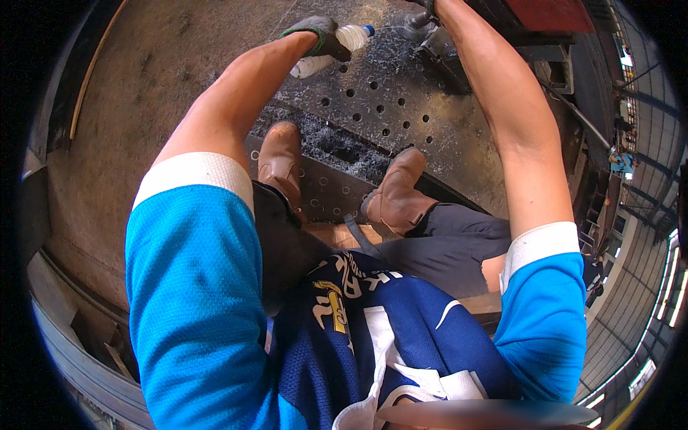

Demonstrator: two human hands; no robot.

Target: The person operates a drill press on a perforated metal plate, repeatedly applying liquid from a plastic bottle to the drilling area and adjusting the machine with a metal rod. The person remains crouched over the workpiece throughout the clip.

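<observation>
My left hand [327,37], in a dark grey glove with a green cuff, is closed round a clear plastic bottle [354,36]. The bottle lies tilted, its blue cap pointing right. A thin line of liquid seems to run from the cap toward a dark round metal tool head [416,26] on a machine. Beside that head, at the top edge, my right hand [428,4] shows only as a bit of dark glove. Its fingers are out of the picture. Under both hands lies a steel plate [444,154] with several drilled holes and scattered metal shavings.
My brown boots [281,154] stand near a gap heaped with grey shavings [333,140]. A dark machine base [444,61] stands at the upper right. Wide rusty sheet metal [158,79] spreads to the left. Far right, a person in blue [622,162] is in the background.
</observation>
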